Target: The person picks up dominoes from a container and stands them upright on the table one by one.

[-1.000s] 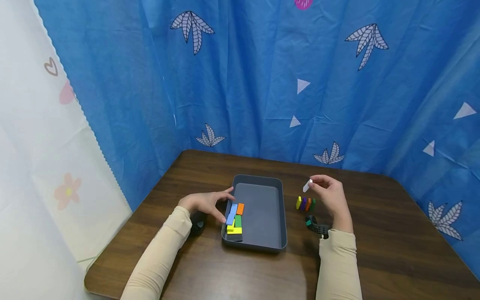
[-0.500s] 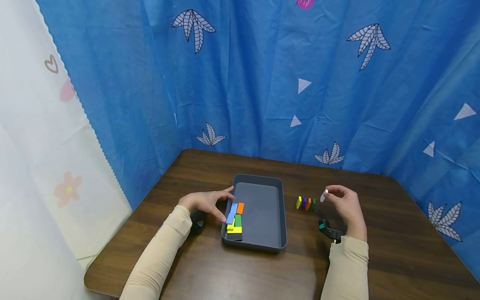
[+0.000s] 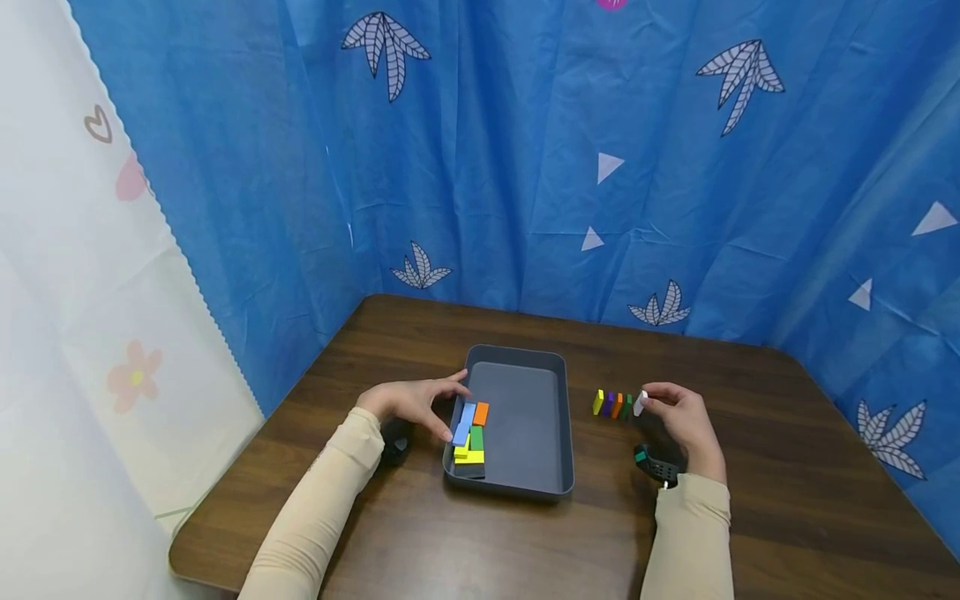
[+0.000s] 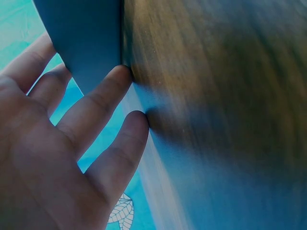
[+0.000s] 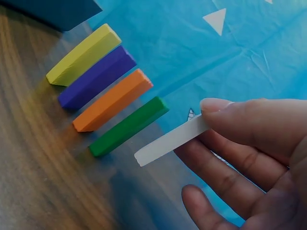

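Note:
My right hand (image 3: 686,423) pinches a white domino block (image 3: 640,403) upright between thumb and fingers. In the right wrist view the white domino (image 5: 170,141) stands at the end of a row, beside a green domino (image 5: 129,127), with its lower end close over the table. Orange (image 5: 113,101), purple (image 5: 98,77) and yellow (image 5: 84,56) dominoes stand spaced out beyond the green one. My left hand (image 3: 408,404) rests with spread fingers at the left side of a grey tray (image 3: 517,357); its thumb is near a blue domino (image 3: 464,425) inside.
Inside the tray's left side lie an orange (image 3: 481,414), a green (image 3: 477,438), yellow (image 3: 469,457) and black (image 3: 469,471) dominoes. The wooden table (image 3: 420,533) carries everything. A blue curtain (image 3: 495,167) hangs behind it.
The right hand has carried the white domino from above the row to the right and then down beside the green one. The left hand has kept its place at the tray.

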Available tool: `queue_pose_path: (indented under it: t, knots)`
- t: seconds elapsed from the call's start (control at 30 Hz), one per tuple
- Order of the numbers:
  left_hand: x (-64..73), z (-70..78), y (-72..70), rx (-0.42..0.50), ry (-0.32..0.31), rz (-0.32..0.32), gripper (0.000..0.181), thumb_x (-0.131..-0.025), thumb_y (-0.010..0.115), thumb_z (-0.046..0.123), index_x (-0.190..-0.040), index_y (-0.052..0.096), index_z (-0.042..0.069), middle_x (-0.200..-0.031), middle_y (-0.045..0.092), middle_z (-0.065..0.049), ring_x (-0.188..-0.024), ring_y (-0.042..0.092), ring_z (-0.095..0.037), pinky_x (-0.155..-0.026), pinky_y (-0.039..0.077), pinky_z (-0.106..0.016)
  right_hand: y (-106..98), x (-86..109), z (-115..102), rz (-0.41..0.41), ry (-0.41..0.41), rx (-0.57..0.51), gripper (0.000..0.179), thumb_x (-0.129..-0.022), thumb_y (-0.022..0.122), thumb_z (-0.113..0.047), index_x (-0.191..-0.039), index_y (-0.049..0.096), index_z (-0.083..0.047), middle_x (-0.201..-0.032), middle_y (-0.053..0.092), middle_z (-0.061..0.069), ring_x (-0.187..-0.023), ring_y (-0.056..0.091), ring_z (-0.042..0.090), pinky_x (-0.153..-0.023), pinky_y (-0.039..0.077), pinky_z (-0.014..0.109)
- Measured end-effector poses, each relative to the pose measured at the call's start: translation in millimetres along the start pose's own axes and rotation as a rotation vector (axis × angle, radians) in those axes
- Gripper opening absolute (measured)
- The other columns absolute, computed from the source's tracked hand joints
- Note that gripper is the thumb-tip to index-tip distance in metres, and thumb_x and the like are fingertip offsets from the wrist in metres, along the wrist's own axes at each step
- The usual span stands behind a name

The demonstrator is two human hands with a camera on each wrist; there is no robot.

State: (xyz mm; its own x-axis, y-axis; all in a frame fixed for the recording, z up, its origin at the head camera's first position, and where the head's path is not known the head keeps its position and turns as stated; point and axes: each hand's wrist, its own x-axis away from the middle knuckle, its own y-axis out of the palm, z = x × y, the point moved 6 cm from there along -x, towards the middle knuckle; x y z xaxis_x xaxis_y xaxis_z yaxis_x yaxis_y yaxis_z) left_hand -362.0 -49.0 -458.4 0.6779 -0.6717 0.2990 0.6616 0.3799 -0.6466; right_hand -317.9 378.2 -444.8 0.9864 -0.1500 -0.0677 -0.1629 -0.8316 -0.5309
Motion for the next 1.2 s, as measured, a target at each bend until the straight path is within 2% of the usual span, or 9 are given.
queue_pose_path:
  t: [0.17,0.37,0.7,1.03,1.2]
  knots:
    - [0.0,0.3,-0.2,0.002,0.004,0.002,0.083,-0.076,0.086,0.04,-0.149,0.047,0.031,-0.171,0.001,0.009,-0.152,0.026,-0.029,-0.12,0.024,-0.061,4,-0.8,5,-0.009,0.028,-0.004,0.036,-0.1,0.062,-0.012,-0.13,0.059,0.007,-0.128,0.061,0.024,-0.091,0.056,0.002,-0.078,0.046,0.009]
    - [0.9,0.8,0.4,-0.01,0.001,-0.001,0.084,-0.075,0.086,0.041,-0.149,0.046,0.031,-0.171,0.001,0.009,-0.152,0.026,-0.028,-0.121,0.023,-0.06,7,1.2,9,-0.016,0.053,0.004,0.035,-0.1,0.061,-0.012,-0.13,0.059,0.006,-0.128,0.06,0.025,-0.097,0.056,0.013,-0.076,0.047,0.011]
    - [0.2,0.1,0.2,-0.015,0.018,-0.001,0.083,-0.077,0.086,0.038,-0.149,0.046,0.03,-0.171,0.001,0.007,-0.152,0.026,-0.029,-0.121,0.024,-0.06,11,1.5,13,-0.028,0.052,-0.007,0.033,-0.1,0.059,-0.01,-0.129,0.058,0.007,-0.129,0.058,0.027,-0.098,0.055,0.019,-0.077,0.048,0.013]
    - [0.6,0.6,1.4,-0.02,0.014,-0.004,0.084,-0.076,0.086,0.04,-0.149,0.046,0.029,-0.171,0.001,0.009,-0.152,0.026,-0.027,-0.122,0.022,-0.058,10,0.7,15,-0.019,0.048,-0.014,0.035,-0.1,0.06,-0.01,-0.131,0.056,0.007,-0.13,0.058,0.026,-0.091,0.055,0.004,-0.076,0.047,0.009]
    - [-0.5,0.0,0.5,-0.024,0.012,0.002,0.083,-0.076,0.086,0.04,-0.149,0.046,0.031,-0.171,0.001,0.008,-0.152,0.026,-0.029,-0.12,0.023,-0.061,9,0.5,16,-0.018,0.049,-0.026,0.036,-0.099,0.061,-0.009,-0.131,0.056,0.007,-0.13,0.058,0.027,-0.091,0.056,0.003,-0.076,0.047,0.009]
